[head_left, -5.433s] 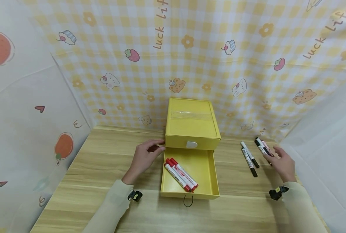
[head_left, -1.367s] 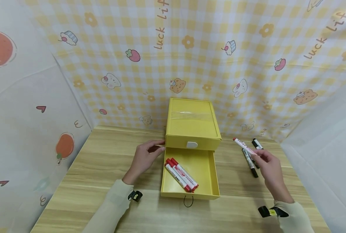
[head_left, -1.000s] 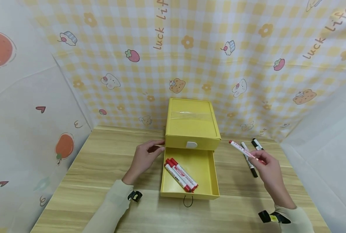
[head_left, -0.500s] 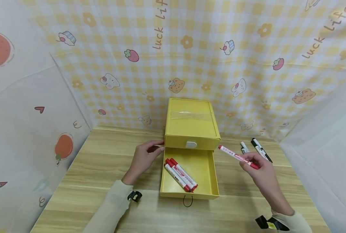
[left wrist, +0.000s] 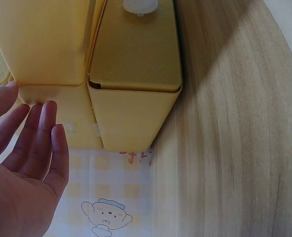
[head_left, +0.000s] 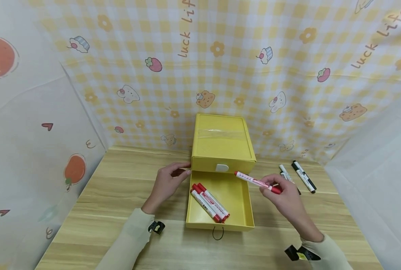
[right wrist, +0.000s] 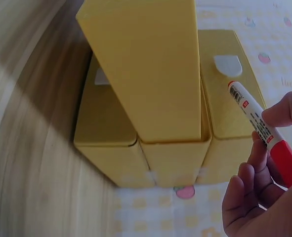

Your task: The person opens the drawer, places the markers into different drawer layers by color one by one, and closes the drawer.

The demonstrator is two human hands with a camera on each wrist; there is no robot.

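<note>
Moved: since the earlier frames, your right hand [head_left: 284,197] has carried the held marker [head_left: 254,180] leftward, from above the loose pens to the drawer's right edge.
Right hand: you pinch the held marker near its red cap, between thumb and fingers.
Held marker: tilted, its far end above the drawer's right side, just below the white tab [head_left: 222,167].
Left hand [head_left: 164,185]: your fingers are slightly bent and apart, fingertips resting against the left side of the yellow cabinet [head_left: 222,146].
Drawer [head_left: 239,202]: pulled out, the middle of three tiers.
Red markers [head_left: 211,203]: three, side by side, slanting across the drawer's left half.
Black-and-white markers [head_left: 303,176]: on the wooden table [head_left: 132,165], right of the cabinet, some partly behind your right hand.
</note>
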